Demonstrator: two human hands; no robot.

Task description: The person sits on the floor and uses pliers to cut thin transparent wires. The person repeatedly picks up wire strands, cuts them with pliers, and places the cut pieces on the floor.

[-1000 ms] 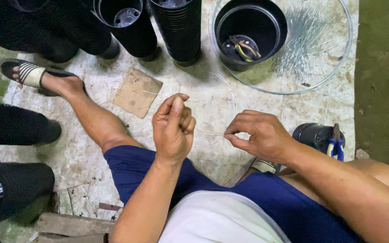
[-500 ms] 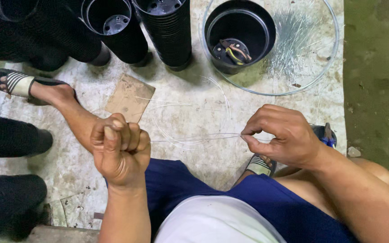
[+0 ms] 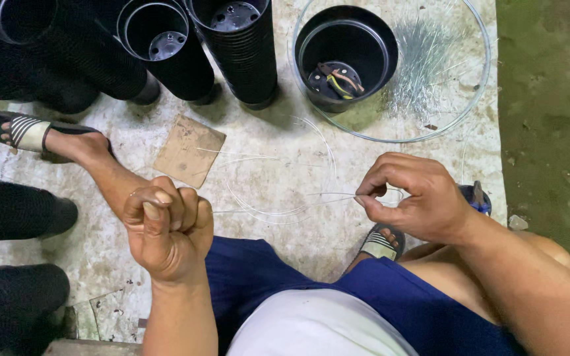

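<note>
On worn mat (image 3: pixel 278 244) — stacks of black pots (image 3: pixel 232 46) lying along top edge. Clear round bowl (image 3: pixel 479 86) at upper right, holding single black pot (image 3: pixel 348 56) and bundle of thin wire pieces (image 3: pixel 423 62). Cardboard square (image 3: pixel 189 150) flat on mat below stacks. Left hand (image 3: pixel 166 231) closed in fist, thumb pressed over fingers, gripping one end of thin wire (image 3: pixel 278 204). Right hand (image 3: pixel 410 198) pinching other end between thumb and forefinger — wire stretched between hands, loose loops above it.
</note>
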